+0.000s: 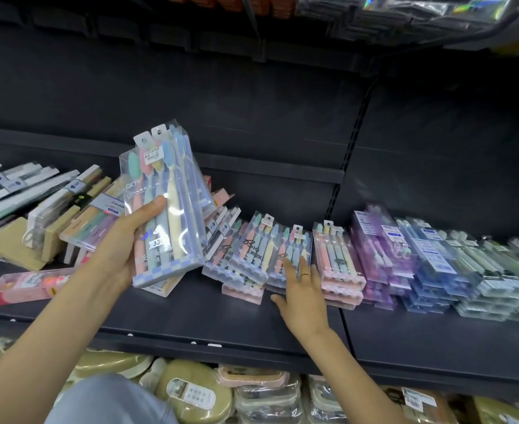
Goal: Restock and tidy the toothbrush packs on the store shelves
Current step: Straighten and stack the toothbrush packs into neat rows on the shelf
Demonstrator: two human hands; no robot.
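Left hand (120, 240) is wrapped around a couple of clear plastic toothbrush packs (166, 206), thumb across the glossy front, holding them tilted up above the shelf (190, 313). You can see pastel brushes through the film: mint, pink, blue, cream handles, with a checkered strip along the bottom edge.

Right hand (302, 289) is flat, fingers straight and spread, fingertips resting on a pastel pack (288, 258) in the loose stack on the matte dark metal shelf. There's a thin ring (305, 275) on one finger.

More flat rectangular packs lie fanned out just beside it, then neater rows of purple packs (377, 255) and blue packs (429, 258) to the right. Kraft-card boxes (16, 243) sit jumbled on the left. The lower shelf has soft, rounded, olive-coloured items (190, 390) in crinkly wrap.
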